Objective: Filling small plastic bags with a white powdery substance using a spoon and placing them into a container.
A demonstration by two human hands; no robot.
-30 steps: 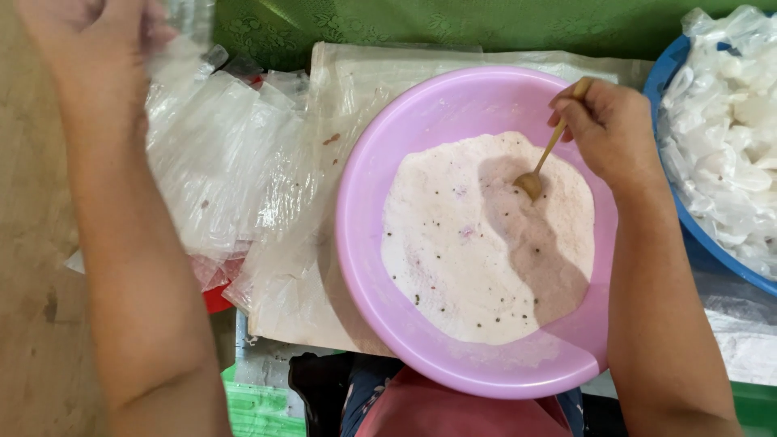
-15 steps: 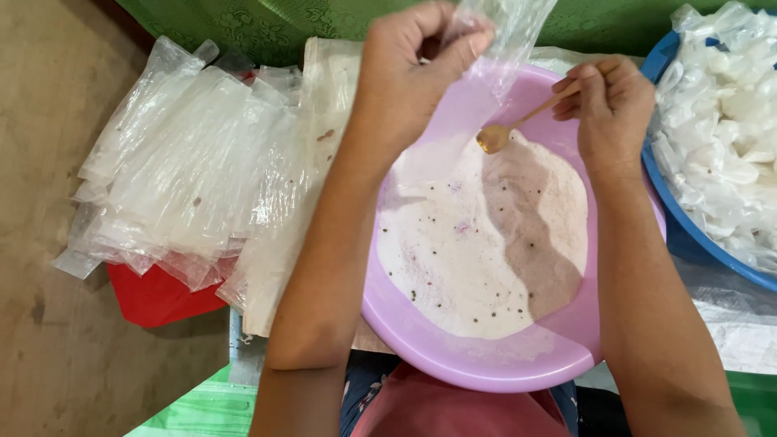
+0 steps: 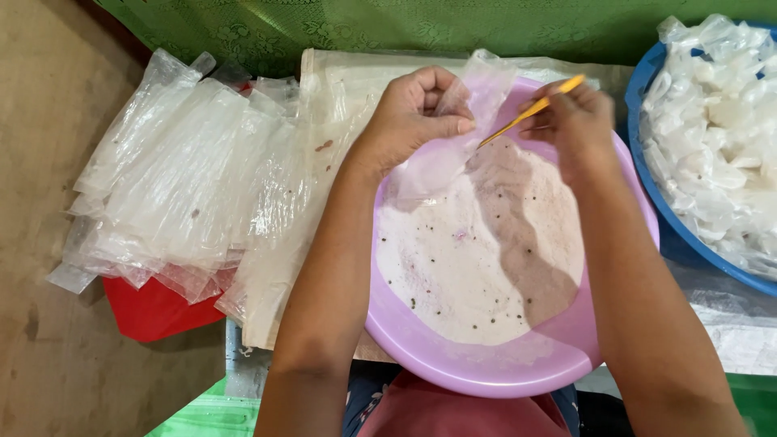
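Purple basin (image 3: 405,332) of pinkish powder (image 3: 477,267), left hand (image 3: 409,121) pinching bag (image 3: 453,137), right hand (image 3: 575,121) gripping spoon (image 3: 530,109), perhaps.

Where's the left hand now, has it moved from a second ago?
Yes. The left hand has swung right from above the stack of clear bags to over the purple basin, where it pinches a clear bag open beside the spoon.

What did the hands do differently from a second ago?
The left hand came over from the pile of clear plastic bags and now holds one clear bag over the round purple plastic basin. The right hand lifted its yellow spoon out of the pinkish powder to the bag's mouth. Basin and pile stayed put.
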